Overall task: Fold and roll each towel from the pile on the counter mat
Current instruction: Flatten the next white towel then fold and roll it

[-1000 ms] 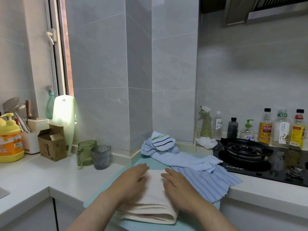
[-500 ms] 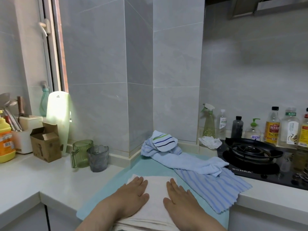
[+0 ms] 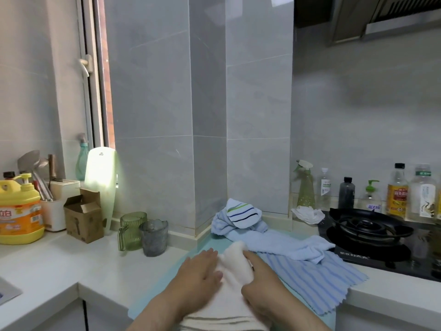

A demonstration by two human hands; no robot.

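A cream towel (image 3: pixel 235 267), folded into a long strip, lies on the teal counter mat (image 3: pixel 202 250) in front of me. Its far end is bunched up and raised between my hands. My left hand (image 3: pixel 200 271) lies flat on the towel's left side with straight fingers. My right hand (image 3: pixel 261 280) pinches the raised far end at its right side, index finger stretched forward. Behind lies the pile: a light blue towel (image 3: pixel 281 244), a blue striped cloth (image 3: pixel 312 277) hanging over the counter edge, and a small white towel with coloured stripes (image 3: pixel 241 212) on top.
A black gas stove (image 3: pixel 367 229) stands to the right, with bottles (image 3: pixel 397 191) along the wall behind it and a crumpled white tissue (image 3: pixel 307 214). To the left are a green cup (image 3: pixel 131 230), a grey cup (image 3: pixel 154 237), a cardboard box (image 3: pixel 83 216) and a yellow detergent jug (image 3: pixel 20 211).
Both hands lay flat on the smoothed towel before. Now the far end is lifted and bunched between them, with my right hand pinching it. The view has tilted upward.
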